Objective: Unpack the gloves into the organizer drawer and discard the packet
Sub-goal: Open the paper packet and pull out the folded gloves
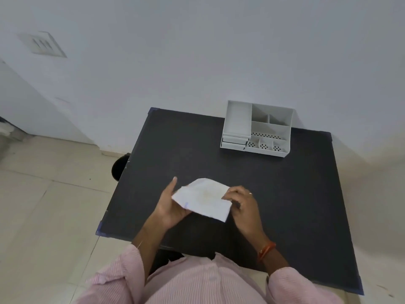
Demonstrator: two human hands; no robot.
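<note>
A flat white paper packet [205, 199] is held a little above the black table [285, 194], near its front middle. My left hand [169, 206] grips the packet's left edge, thumb pointing up. My right hand [242, 201] pinches its right edge; a ring is on one finger. The gloves themselves are hidden inside the packet. The white organizer [256, 129] stands at the table's far right, against the wall. Its two small drawers [234, 143] sit at its front left corner, both looking pushed in.
The organizer has several open compartments on top. A dark round object [119, 167] stands on the tiled floor beside the table's left edge. The white wall runs right behind the table. A switch plate [42, 43] is on the wall at upper left.
</note>
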